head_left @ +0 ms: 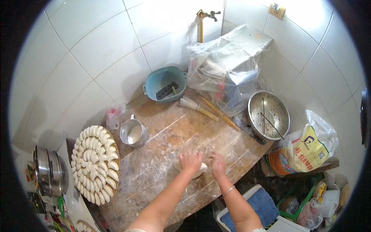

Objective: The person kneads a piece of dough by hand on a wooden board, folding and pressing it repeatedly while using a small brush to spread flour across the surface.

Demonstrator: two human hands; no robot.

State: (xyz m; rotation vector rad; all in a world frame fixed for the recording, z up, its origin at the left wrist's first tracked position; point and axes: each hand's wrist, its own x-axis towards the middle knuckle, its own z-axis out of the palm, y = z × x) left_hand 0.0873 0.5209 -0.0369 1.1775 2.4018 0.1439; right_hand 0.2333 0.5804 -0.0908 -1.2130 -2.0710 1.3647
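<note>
A pale lump of dough point(200, 170) lies on the floured wooden board point(154, 170), close to its front edge. My left hand point(191, 161) presses down over the dough with its fingers bent around it, hiding much of the lump. Just to the right, my right hand point(217, 164), with a bracelet on the wrist, is held low over the board. Its fingers curl inward beside the dough; whatever may be between them is hidden. On the left, a round tray holds rings of white dumplings point(94, 164).
A metal cup point(133, 132) of white powder stands near the dumplings. Farther back are a blue basin point(166, 83), a brush point(197, 108), and a thin rolling pin point(220, 113). A steel bowl point(269, 116) with chopsticks and a flour bag point(305, 149) sit on the right.
</note>
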